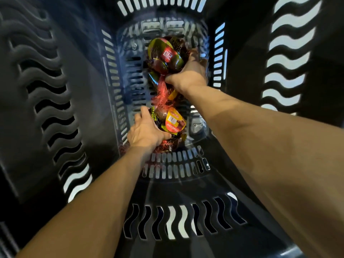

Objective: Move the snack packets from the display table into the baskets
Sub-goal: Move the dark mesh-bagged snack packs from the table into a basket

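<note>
Both my arms reach deep into a tall dark plastic basket [55,101] with wavy slots in its walls. My right hand [188,73] grips a red mesh bag of green-and-red snack packets [165,54] near the far end of the basket floor. My left hand [147,131] holds a second mesh bag of snack packets [173,121] with an orange and yellow label, near the close end of the floor. The red netting [162,95] stretches between the two bundles. Parts of both bags are hidden under my hands.
The basket's slotted floor [175,164] shows around the packets. Tall walls close in on the left, right [290,58] and near side [178,222]. Light comes through the slots.
</note>
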